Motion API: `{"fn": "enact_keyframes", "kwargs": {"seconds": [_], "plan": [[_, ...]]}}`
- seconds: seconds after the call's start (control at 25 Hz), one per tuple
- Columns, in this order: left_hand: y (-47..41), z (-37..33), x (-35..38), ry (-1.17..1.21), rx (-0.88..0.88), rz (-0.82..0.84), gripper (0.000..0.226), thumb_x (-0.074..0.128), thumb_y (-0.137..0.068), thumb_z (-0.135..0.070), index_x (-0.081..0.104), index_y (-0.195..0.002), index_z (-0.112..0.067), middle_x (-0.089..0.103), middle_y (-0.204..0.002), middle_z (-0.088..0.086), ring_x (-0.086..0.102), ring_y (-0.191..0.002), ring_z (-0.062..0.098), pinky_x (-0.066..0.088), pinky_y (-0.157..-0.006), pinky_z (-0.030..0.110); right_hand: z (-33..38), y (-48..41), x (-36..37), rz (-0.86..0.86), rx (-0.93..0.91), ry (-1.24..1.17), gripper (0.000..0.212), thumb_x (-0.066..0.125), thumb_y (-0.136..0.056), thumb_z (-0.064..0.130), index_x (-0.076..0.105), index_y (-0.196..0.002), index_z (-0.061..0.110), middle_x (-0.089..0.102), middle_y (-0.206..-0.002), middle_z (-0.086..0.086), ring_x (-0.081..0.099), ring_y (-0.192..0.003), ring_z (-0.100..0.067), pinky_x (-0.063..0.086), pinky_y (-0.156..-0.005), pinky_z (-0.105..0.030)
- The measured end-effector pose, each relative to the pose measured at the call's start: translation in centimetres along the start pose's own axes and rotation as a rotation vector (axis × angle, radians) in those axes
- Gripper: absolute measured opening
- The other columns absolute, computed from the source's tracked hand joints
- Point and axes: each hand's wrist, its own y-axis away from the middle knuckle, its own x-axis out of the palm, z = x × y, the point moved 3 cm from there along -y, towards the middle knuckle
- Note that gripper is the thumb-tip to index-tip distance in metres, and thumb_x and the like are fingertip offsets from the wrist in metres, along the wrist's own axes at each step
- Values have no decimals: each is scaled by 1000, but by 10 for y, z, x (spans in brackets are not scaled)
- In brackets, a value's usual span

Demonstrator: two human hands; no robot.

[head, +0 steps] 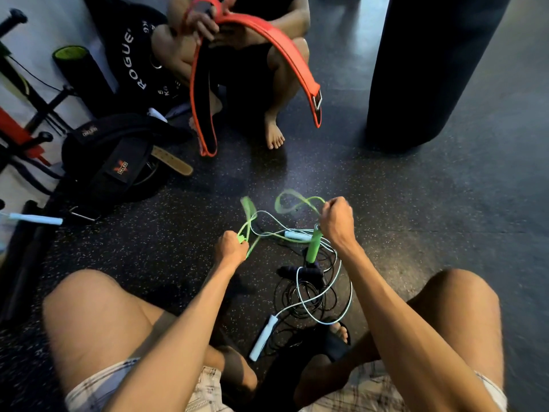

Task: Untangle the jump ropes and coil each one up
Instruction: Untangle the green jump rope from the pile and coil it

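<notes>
I see a dim, bluish room, brightest on the white wall [44,34] at ten o'clock, with a soft sheen on the speckled floor [475,203] toward three. The green rope [249,207] loops near centre smear with motion blur, and my wide lens bends and softens the edges.

A dark speckled floor [416,221] carries a tangle of jump ropes [309,275]: a black rope [283,298] loosely coiled, a pale blue rope [351,294] looping over it, its handle [263,337] beside. Well left lie black lifting belts [118,165] and a second pale handle [35,219]
</notes>
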Motion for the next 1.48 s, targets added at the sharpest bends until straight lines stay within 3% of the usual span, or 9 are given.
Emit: {"fn": "enact_keyframes", "kwargs": {"seconds": [0.16, 0.32, 0.44, 0.6, 0.8, 1.08, 1.24, 1.36, 1.48], "plan": [[-7, 20, -5, 171, -94, 3, 32, 73, -85, -25, 73, -99, 3, 72, -99, 20, 67, -92, 36, 47, -73, 36, -2, -6, -16, -18, 64, -84, 23, 45, -100, 20, 57, -101, 0, 60, -96, -12, 55, -86, -29, 41, -73, -35], [-1, 12, -3, 508, -98, 103, 45, 53, -98, -33, 64, -62, -8, 46, -36, -5, 41, -37, 15, 29, -42, 27, -15, -7, -3, -15, 208, -220, 29, 48, -91, 25, 63, -85, 1, 70, -80, -12, 67, -77, -32, 54, -73, -40], [-1, -2, -7, 626, -73, 162, 43, 51, -99, -27, 49, -58, -13, 34, -41, -6, 26, -33, 9, 19, -37, 18, -38, -5, 11, 97, 323, -160, 30, 47, -86, 20, 68, -74, 0, 72, -74, -16, 71, -70, -33, 60, -72, -48], [4, -27, -20, 615, 80, 291, 43, 50, -99, -28, 56, -60, -11, 31, -37, -9, 23, -31, 6, 18, -39, 17, -20, 16, 23, 267, 282, -288, 26, 43, -93, 9, 63, -80, -2, 73, -76, -20, 71, -62, -33, 60, -68, -55], [18, -61, -34, 527, 230, 427, 42, 48, -101, -28, 55, -64, -9, 30, -39, -5, 22, -32, 7, 17, -39, 20, 25, 50, 51, 651, 147, -519, 23, 50, -102, 30, 55, -90, 10, 65, -70, -11, 61, -59, -21, 51, -58, -30], [24, -63, -52, 536, 239, 519, 47, 39, -103, -37, 55, -69, -8, 27, -45, -4, 18, -38, 9, 16, -44, 25, 27, 29, 36, 443, -90, -234, 23, 62, -96, 25, 58, -77, 12, 51, -61, 1, 43, -58, -12, 34, -55, -26], [21, -60, -57, 637, 208, 513, 41, 37, -104, -29, 55, -74, -7, 26, -45, -6, 18, -38, 8, 15, -46, 27, -8, 13, 26, 104, 153, -15, 34, 50, -101, 28, 63, -102, -3, 69, -107, -25, 65, -99, -37, 43, -75, -36], [15, -57, -63, 836, 187, 530, 38, 39, -104, -26, 53, -75, -6, 23, -43, -7, 16, -36, 7, 12, -47, 28, -41, 9, 19, 115, 305, 98, 32, 50, -99, 23, 59, -109, -6, 64, -118, -28, 62, -108, -42, 46, -80, -37], [14, -60, -69, 920, 199, 573, 37, 40, -103, -26, 53, -75, -7, 22, -43, -8, 16, -36, 7, 12, -49, 30, -40, 12, 22, 141, 206, 129, 36, 51, -89, 8, 55, -123, -1, 58, -128, -25, 57, -115, -38, 46, -94, -38]]}}
